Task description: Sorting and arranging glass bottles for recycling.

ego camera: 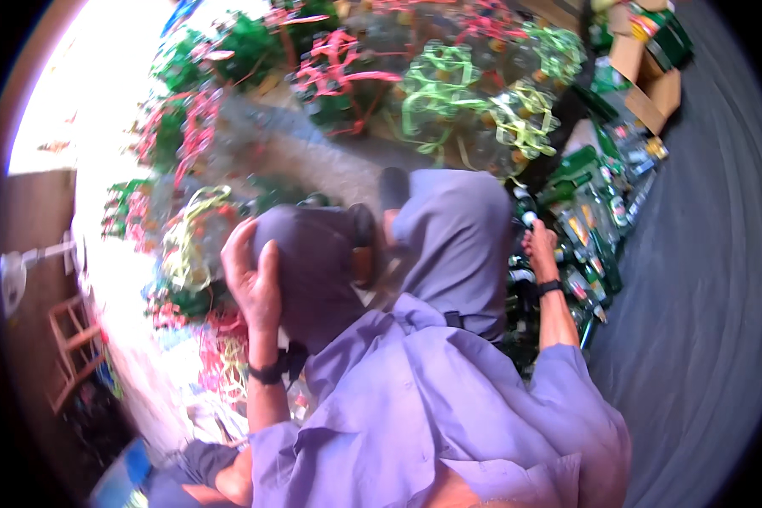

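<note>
My right hand [539, 244] is closed around a dark green glass bottle [525, 204] with a pale label, over a heap of mixed glass bottles [600, 228] beside my right leg. My left hand [254, 273] rests against my left knee, fingers raised and apart, holding nothing. In front of my knees stand bundles of bottles bound with pink straps [336, 70] and with light green straps [441, 82]. More bundles lie to my left, one with pale yellow straps [193, 235].
An open cardboard box [654, 95] lies at the far end of the heap. A grey sheet [692, 286] runs along the right. At the lower left are another person's arm [231, 479] and a reddish frame [76, 346].
</note>
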Demonstrator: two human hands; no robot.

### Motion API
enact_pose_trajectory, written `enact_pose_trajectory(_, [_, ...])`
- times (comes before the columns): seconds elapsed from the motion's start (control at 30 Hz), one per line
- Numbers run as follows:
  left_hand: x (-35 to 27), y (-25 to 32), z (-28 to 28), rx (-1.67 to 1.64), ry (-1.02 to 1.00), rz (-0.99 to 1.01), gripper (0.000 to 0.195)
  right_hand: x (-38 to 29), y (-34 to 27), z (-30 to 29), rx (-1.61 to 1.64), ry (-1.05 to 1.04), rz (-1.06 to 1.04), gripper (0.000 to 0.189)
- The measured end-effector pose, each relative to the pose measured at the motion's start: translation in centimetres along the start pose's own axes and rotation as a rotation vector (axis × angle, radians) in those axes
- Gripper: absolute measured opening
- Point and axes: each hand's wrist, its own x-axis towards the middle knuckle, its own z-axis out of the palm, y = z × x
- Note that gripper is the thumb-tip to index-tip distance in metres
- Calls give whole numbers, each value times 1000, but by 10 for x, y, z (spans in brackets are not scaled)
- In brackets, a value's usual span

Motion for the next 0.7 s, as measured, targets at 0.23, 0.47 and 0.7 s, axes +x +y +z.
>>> enact_pose_trajectory(0.23, [-1,-5,-1,242,62,227,42,-39,-31,-16,-386,-150,-23,49])
enact_pose_trajectory(0.47, [-7,18,7,256,62,271,39,-62,-83,-1,-634,-417,-468,54])
enact_pose_trajectory(0.7, [1,51,25,143,-23,476,36,-90,-169,51,-773,-469,-749,52])
